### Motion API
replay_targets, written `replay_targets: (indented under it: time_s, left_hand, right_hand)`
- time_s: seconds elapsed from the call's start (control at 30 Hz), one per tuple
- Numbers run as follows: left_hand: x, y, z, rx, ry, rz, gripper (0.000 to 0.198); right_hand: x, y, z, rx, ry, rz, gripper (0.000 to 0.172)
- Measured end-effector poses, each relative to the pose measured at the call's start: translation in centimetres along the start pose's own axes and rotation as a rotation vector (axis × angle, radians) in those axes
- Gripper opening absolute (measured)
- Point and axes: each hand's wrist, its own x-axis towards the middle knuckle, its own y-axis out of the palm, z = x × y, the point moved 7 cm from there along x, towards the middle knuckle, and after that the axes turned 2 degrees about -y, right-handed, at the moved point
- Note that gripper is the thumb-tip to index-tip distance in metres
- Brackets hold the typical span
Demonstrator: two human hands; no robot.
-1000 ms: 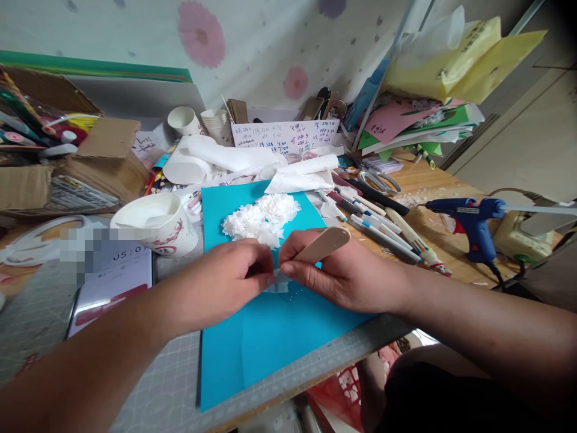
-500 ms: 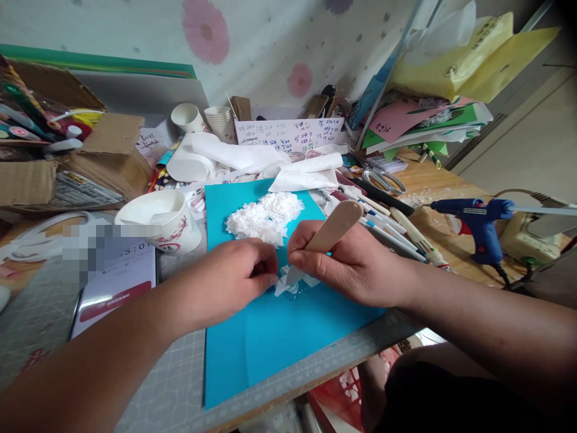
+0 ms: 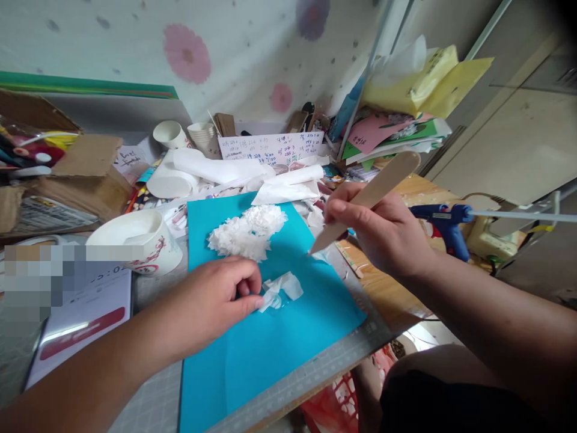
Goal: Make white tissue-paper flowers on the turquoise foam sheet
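Note:
My right hand [image 3: 378, 225] is closed around a wooden craft stick [image 3: 383, 182], rounded at its upper end and pointed at the lower. The point hangs over the right side of a blue sheet of paper [image 3: 270, 367]. My left hand [image 3: 225, 288] rests on the sheet with curled fingers. Its thumb and fingertip pinch the left edge of a crumpled piece of white tissue paper [image 3: 290, 285], which lies on a wet-looking, clear patch. Just beyond that hand sits a fluffy cluster of ruffled white paper [image 3: 241, 234] on the sheet.
A paper cup [image 3: 157, 246] and a phone [image 3: 83, 325] are left of the sheet. White paper rolls [image 3: 216, 165] and a handwritten card [image 3: 270, 147] lie behind it. A blue glue gun [image 3: 451, 225] rests at right. Cardboard boxes [image 3: 90, 174] stand at far left.
My right hand has lifted the craft stick up and right, away from the tissue paper. My left hand stays by the tissue's left edge. The camera view has shifted.

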Motion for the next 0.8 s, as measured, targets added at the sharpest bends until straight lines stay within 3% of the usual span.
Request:
replay_targets:
  time_s: [0.07,0.13,0.27,0.37,0.53,0.63,0.8]
  left_hand:
    - [0.0,0.0,-0.1,0.020,0.004,-0.008,0.016]
    - [0.1,-0.1,-0.1,0.008,0.024,-0.050,0.015]
    - [0.0,-0.5,-0.8,-0.019,0.179,-0.221,0.014]
    - [-0.2,-0.3,-1.6,0.014,0.294,-0.265,0.016]
    - [-0.4,-0.1,-2.3,0.080,0.337,-0.272,0.013]
    - [-0.6,-0.2,-2.6,0.099,0.374,-0.290,0.014]
    - [-0.8,-0.4,-2.6,0.128,0.414,-0.293,0.016]
  right_hand:
    - [0.0,-2.3,-0.8,-0.214,0.002,-0.040,0.028]
    - [0.0,-3.4,-2.3,-0.414,0.094,0.032,0.030]
    - [-0.4,-3.0,-4.5,-0.617,0.233,0.223,0.019]
    - [-0.6,-1.6,-5.1,-0.648,0.280,0.336,0.008]
    - [-1.0,0.0,-6.3,-0.676,0.354,0.426,0.027]
    - [-1.1,0.4,-6.6,-0.648,0.373,0.456,0.020]
    - [-1.0,0.6,-4.7,-0.530,0.382,0.472,0.013]
